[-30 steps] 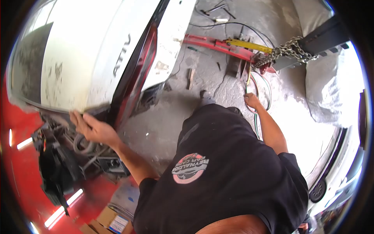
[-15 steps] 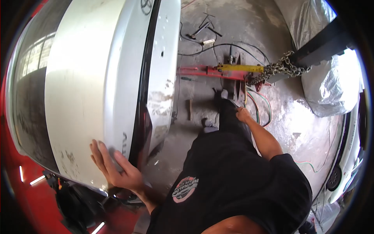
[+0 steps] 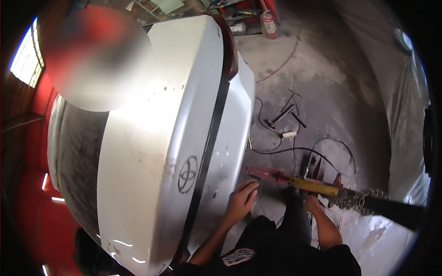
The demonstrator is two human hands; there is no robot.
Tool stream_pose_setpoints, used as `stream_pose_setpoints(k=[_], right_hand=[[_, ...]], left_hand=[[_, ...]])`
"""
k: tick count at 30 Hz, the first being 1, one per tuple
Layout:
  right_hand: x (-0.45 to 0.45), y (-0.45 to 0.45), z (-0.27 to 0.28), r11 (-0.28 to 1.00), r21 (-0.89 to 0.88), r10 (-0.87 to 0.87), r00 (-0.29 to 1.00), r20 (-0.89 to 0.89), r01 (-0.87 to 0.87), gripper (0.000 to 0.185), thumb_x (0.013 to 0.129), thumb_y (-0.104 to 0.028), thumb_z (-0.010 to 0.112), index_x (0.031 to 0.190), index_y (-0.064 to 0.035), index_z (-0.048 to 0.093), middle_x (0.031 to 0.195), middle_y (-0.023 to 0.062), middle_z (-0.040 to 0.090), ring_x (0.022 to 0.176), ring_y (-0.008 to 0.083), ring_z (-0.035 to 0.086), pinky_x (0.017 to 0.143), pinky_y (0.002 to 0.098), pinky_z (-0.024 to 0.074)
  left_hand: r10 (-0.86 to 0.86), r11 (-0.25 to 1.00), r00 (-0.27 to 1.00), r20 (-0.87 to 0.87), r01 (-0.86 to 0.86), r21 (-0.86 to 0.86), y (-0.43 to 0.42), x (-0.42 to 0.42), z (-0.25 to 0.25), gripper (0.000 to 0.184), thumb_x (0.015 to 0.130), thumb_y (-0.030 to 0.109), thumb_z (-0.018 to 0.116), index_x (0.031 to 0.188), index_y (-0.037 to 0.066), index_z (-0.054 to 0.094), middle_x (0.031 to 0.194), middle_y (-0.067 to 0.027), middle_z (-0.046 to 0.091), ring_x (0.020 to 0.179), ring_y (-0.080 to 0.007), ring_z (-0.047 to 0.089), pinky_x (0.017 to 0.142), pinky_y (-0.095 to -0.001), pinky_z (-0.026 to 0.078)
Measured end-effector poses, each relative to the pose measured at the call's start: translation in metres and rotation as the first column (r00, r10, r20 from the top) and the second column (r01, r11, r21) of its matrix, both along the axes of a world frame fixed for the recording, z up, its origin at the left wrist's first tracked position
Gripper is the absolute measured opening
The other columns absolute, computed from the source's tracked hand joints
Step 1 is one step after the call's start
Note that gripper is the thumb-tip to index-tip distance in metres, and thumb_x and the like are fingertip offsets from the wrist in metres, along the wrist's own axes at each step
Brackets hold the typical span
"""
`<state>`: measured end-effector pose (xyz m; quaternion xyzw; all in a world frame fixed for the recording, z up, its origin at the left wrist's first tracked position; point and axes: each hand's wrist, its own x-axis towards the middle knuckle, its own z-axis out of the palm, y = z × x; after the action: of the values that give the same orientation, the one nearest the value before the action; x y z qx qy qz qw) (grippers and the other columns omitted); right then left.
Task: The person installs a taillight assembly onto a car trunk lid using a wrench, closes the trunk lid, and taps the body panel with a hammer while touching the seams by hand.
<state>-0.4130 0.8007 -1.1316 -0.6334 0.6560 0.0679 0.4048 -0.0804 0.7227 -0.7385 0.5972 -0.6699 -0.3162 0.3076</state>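
Note:
My left hand (image 3: pixel 241 200) is beside the white car's rear bumper (image 3: pixel 232 149), fingers reaching forward and loosely bent; nothing shows in it. Whether it touches the bumper I cannot tell. The white trunk lid (image 3: pixel 133 184), with a dark oval emblem (image 3: pixel 187 175), lies to its left. My right hand (image 3: pixel 313 205) is closed low by my leg, just below a yellow bar (image 3: pixel 315 186); what it holds, if anything, is hidden. A red metal beam (image 3: pixel 269 175) runs from the bumper toward the yellow bar. A chain (image 3: pixel 359 202) wraps the dark post (image 3: pixel 396 210) to the right.
A black T-handled tool (image 3: pixel 282 117) and a small pale block (image 3: pixel 289 134) lie on the concrete floor. A black hose (image 3: pixel 294 149) curves across it. A fire extinguisher (image 3: pixel 268 25) stands at the back, and grey plastic sheeting (image 3: pixel 410 124) hangs at right.
My view has swung toward the car's far side. My left hand has come off the trunk lid to beside the bumper. My right hand stays closed low by my leg.

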Motion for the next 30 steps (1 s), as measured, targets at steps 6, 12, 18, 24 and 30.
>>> stream_pose_setpoints(k=[6,12,18,24,30], right_hand=[[-0.009,-0.052,-0.013,0.982,-0.064,-0.172,0.983,0.072,0.176,0.041,0.085,-0.011,0.057,0.124,-0.0107,0.069,0.117,0.0294,0.068,0.109,0.0478,0.065,0.095,0.0557,0.0532],[0.024,-0.053,-0.031,0.955,0.13,-0.29,0.933,0.214,0.267,0.037,0.092,-0.02,0.056,0.124,-0.0056,0.067,0.113,0.029,0.069,0.107,0.0467,0.067,0.095,0.0565,0.0531],[0.066,-0.077,-0.018,0.841,0.046,-0.477,0.701,0.53,0.538,0.032,0.089,-0.006,0.062,0.12,0.0003,0.068,0.1,0.0237,0.073,0.089,0.0454,0.069,0.078,0.0486,0.0552],[0.091,-0.096,-0.094,0.729,0.237,-0.649,0.536,0.54,0.643,0.029,0.091,-0.002,0.061,0.12,0.0032,0.067,0.098,0.0232,0.072,0.09,0.0412,0.071,0.077,0.044,0.0563],[0.116,-0.054,-0.16,0.864,0.14,-0.464,0.655,0.596,0.484,0.03,0.09,0.001,0.062,0.12,0.0011,0.065,0.088,0.0197,0.065,0.081,0.038,0.067,0.071,0.0455,0.0538]], left_hand=[[-0.045,0.981,0.998,-0.036,0.051,0.188,-0.06,0.015,-0.197,0.025,0.1,0.013,0.062,0.119,0.0,0.071,0.111,-0.0206,0.073,0.1,-0.0358,0.072,0.085,-0.0411,0.056],[-0.3,0.812,0.947,0.117,0.189,0.552,-0.062,0.011,-0.398,0.024,0.094,0.011,0.064,0.113,0.0,0.073,0.103,-0.018,0.075,0.097,-0.0334,0.073,0.09,-0.0411,0.056],[-0.267,0.746,0.963,-0.023,0.222,0.628,-0.115,-0.02,-0.566,0.016,0.091,0.009,0.056,0.084,0.0,0.066,0.072,-0.0157,0.065,0.069,-0.0247,0.062,0.069,-0.043,0.051],[-0.256,0.922,0.913,0.317,0.133,0.363,-0.286,-0.116,-0.631,0.025,0.099,0.023,0.057,0.093,0.001,0.069,0.09,-0.0237,0.069,0.089,-0.0464,0.067,0.076,-0.0525,0.051],[-0.425,0.899,0.786,0.448,0.426,0.106,-0.427,-0.19,-0.785,0.023,0.095,0.016,0.06,0.111,0.001,0.064,0.116,-0.0247,0.066,0.099,-0.0468,0.066,0.083,-0.0555,0.054]])
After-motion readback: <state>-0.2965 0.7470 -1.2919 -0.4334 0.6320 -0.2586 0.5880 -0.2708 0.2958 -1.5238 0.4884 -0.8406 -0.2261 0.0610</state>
